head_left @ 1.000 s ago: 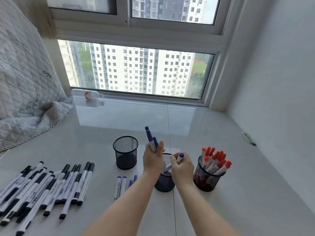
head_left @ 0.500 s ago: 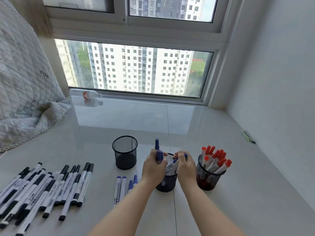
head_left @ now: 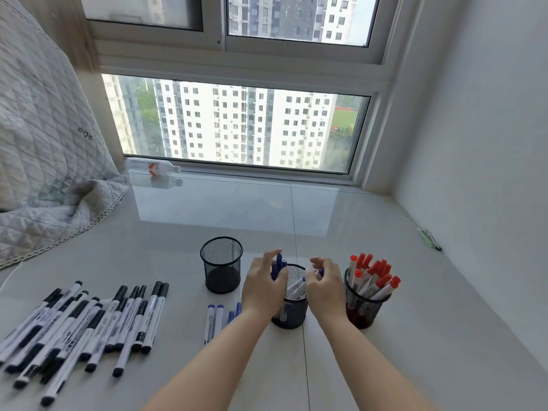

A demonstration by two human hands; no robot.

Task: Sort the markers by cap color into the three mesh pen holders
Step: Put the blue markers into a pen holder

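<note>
A glossy pale tiled floor (head_left: 385, 336) is carrying 3 black mesh pen holders: empty (head_left: 221, 264), middle (head_left: 292, 310), red-filled (head_left: 363, 304). Black-capped white markers (head_left: 89, 324) are lying near its left edge. Left hand (head_left: 262, 284) and right hand (head_left: 326, 287) are gripping blue-capped markers (head_left: 278, 266) over the middle holder.

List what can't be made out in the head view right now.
- Middle holder: contents and marker count, hidden by left hand and right hand.
- Either hand's grip on blue markers: fingers face away.
- Loose blue markers: count, left forearm covers some.
- Black markers: pile cut off by left edge.
- Marker label print: too small.
</note>
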